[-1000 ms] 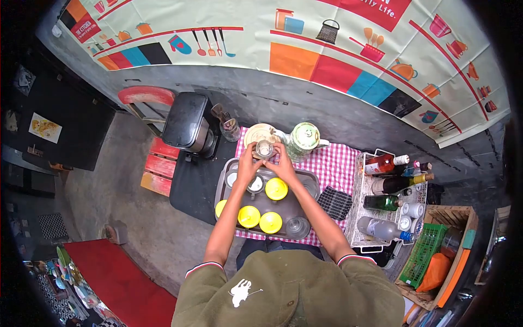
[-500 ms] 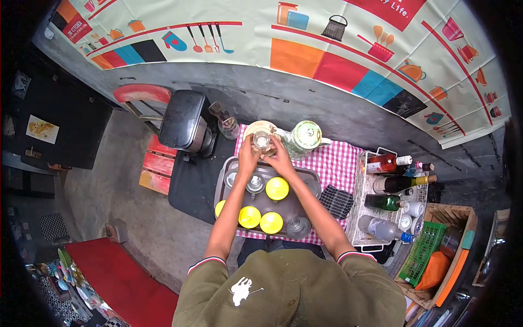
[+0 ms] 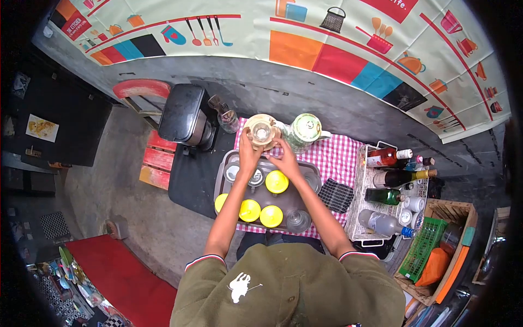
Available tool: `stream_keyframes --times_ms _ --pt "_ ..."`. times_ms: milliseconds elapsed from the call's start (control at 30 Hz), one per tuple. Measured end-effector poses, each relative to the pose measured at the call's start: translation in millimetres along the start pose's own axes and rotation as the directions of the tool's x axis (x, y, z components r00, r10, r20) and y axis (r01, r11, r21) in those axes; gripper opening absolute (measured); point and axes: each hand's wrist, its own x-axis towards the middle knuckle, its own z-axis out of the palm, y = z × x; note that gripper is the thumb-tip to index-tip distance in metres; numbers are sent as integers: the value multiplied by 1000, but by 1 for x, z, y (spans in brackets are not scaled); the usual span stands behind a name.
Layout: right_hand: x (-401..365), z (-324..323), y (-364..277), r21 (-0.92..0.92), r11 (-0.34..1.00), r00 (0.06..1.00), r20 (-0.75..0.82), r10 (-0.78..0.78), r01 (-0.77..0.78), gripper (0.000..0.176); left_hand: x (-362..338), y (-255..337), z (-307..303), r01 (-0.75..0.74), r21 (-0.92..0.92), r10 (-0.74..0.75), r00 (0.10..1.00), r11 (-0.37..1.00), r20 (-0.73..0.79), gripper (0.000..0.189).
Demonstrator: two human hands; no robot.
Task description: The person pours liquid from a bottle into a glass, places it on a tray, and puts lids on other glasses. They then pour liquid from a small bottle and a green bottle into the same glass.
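A clear glass (image 3: 261,132) stands upright over a round tan dish (image 3: 251,124) at the back of the table. My left hand (image 3: 249,151) is at the glass's left side, its fingers against the glass or the dish's edge. To the right, my right hand (image 3: 285,159) has bent fingers near the dish's rim; whether they touch it is unclear. Between my forearms lies a dark tray (image 3: 283,204) with several yellow-lidded containers (image 3: 277,182) and clear glasses (image 3: 298,220). A green-patterned pitcher (image 3: 306,128) is right of the dish.
On the right stand a white wire rack (image 3: 357,218) of bottles and a wooden crate (image 3: 469,218) with a green basket (image 3: 422,248). A black bin (image 3: 182,114) and a glass jar of utensils (image 3: 229,121) are at the left. A dark checked cloth (image 3: 335,196) lies beside the tray.
The glass has moved slightly up and back over the dish. My right hand has drawn away from it, to the right and down, and its fingers have loosened.
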Motion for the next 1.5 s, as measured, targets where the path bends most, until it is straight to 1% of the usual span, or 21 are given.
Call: stream_keyframes --times_ms 33,67,100,133,167,200,233,300,333,400,467,567,767,867,967,1033,1167,1267,1300,1400,1500 --pt "-9 -10 -13 -14 1000 1000 7 8 -8 56 -7 4 -4 -27 -5 27 1000 1000 -15 80" --pt "-19 -19 -22 -29 999 1000 13 18 -17 50 -15 9 -8 -15 3 15 1000 1000 -11 79" --pt "-28 -26 -23 -50 997 998 27 -50 51 41 -24 14 -12 -3 9 3 1000 1000 -5 78" --pt "-37 -31 -23 -73 996 997 55 -49 52 40 -33 21 -17 8 13 -8 1000 1000 1 77" --pt "-46 -36 -24 -96 994 995 84 -47 55 40 -41 27 -23 27 -34 -25 998 999 50 69" --pt "-54 -38 -25 -119 991 993 113 -45 58 40 -51 25 -24 7 -1 -7 994 1000 107 67" --pt "-61 -40 -25 -173 975 985 121 -120 140 39 -60 24 -26 -15 31 9 986 999 164 65" --pt "-71 -41 -27 -213 967 976 193 -102 143 38 -73 24 -30 -99 97 71 964 990 254 60" --pt "-74 -41 -28 -232 962 969 228 -93 147 37 -78 22 -29 -94 142 47 952 985 303 60" --pt "-78 -39 -21 -227 955 960 245 -136 193 36 -90 20 -27 -87 234 -13 919 968 394 61" --pt "-78 -36 -10 -242 937 943 281 -180 251 34 -96 22 -26 -111 275 -17 906 955 423 61" --pt "-78 -36 -9 -304 911 930 321 -178 280 30 -97 26 -25 -173 316 -1 876 933 483 62" --pt "-81 -36 3 -298 911 932 306 -192 285 23 -102 26 -24 -163 339 -30 867 926 498 65" --pt "-79 -41 -12 -308 901 933 288 -217 304 23 -102 40 -31 -149 327 -38 864 933 502 69" --pt "-74 -42 -25 -302 900 927 301 -223 315 24 -105 46 -36 -155 266 10 879 952 477 74" --pt "-70 -37 -28 -293 895 920 306 -247 337 25 -107 51 -39 -139 265 0 886 954 464 78" --pt "-57 -17 -41 -226 903 902 327 -283 365 27 -110 44 -52 -98 257 -12 919 961 394 84" --pt "-48 4 -46 -171 903 881 350 -319 395 26 -111 31 -67 -73 210 6 952 975 305 86" --pt "-45 11 -47 -161 897 872 357 -336 411 26 -111 28 -73 -59 225 -8 957 973 288 86" --pt "-35 33 -50 -116 888 847 376 -376 445 24 -109 19 -91 21 142 -58 965 990 257 88" --pt "-24 54 -50 -91 873 822 394 -411 480 23 -104 6 -107 -23 157 -14 973 987 231 86"
